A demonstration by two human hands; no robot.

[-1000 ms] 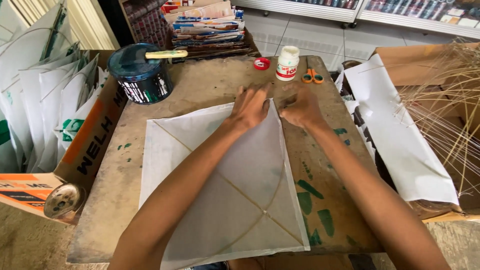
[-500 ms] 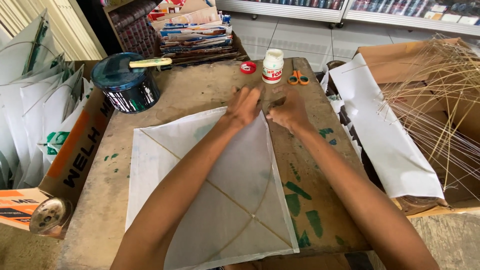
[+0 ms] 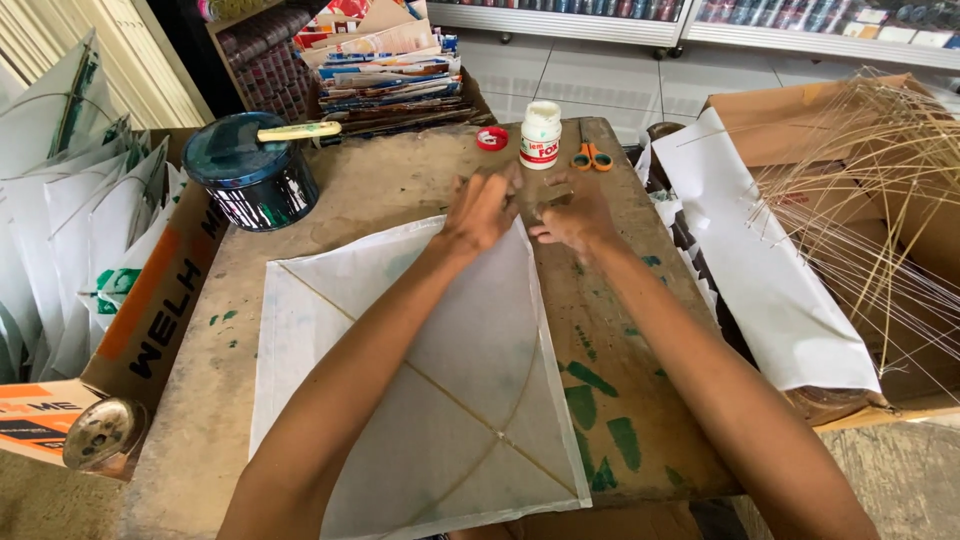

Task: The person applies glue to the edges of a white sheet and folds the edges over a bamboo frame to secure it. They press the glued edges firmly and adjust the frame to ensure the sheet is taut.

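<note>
White paper kite [image 3: 440, 380] lies flat on the desk [image 3: 380, 190]; my left hand [image 3: 482, 208] and right hand [image 3: 572, 215] pinch its top corner, fingers closed. Pulling hard could tear the thin paper or snap the bamboo spine [image 3: 460, 400].

Both arms stretched fwd; left hand [image 3: 483, 208] & right hand [image 3: 571, 214] close together, fingers curled, pinching.

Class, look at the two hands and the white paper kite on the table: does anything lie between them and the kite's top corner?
Nothing visible does. The left hand and right hand already rest at the top corner of the white kite, with no object between.
</note>
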